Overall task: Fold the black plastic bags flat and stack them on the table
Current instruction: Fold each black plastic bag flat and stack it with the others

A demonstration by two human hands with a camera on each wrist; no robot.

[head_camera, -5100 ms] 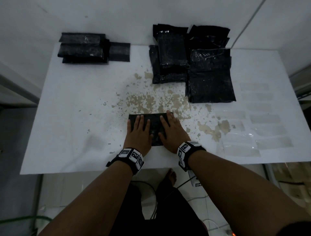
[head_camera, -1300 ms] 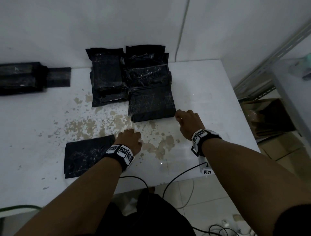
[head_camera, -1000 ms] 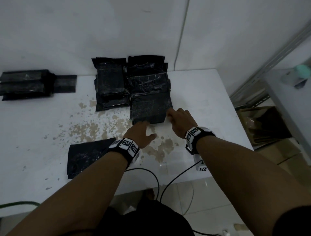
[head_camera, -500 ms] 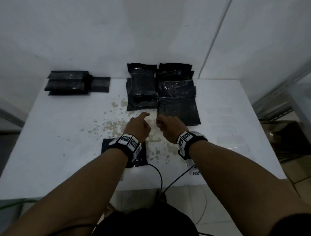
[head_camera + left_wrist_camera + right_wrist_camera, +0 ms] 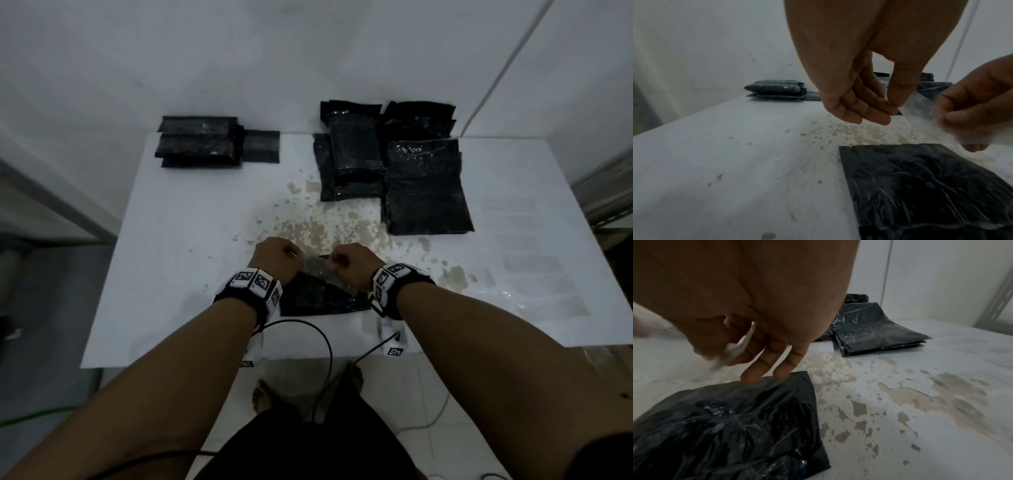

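A folded black bag [image 5: 318,299] lies flat near the front edge of the white table [image 5: 164,281]. Just above its far edge, my left hand [image 5: 294,257] and right hand [image 5: 337,266] each pinch one end of a small clear plastic piece [image 5: 317,268]. The left wrist view shows the left hand [image 5: 895,106] gripping the clear piece [image 5: 920,112] between thumb and forefinger over the bag [image 5: 920,186]. In the right wrist view the right hand [image 5: 756,358] holds the clear piece [image 5: 745,342], and its lower fingertips touch the bag [image 5: 735,418].
A stack of folded black bags [image 5: 198,142] sits at the back left. A pile of larger flat black bags [image 5: 424,192] lies at the back centre against the wall. Several clear strips [image 5: 531,263] lie in rows on the table's right side. Cables hang at the front edge.
Both hands have drawn back from near the back pile to above the folded bag. The clear piece now shows stretched between them. My view has swung back to centre.
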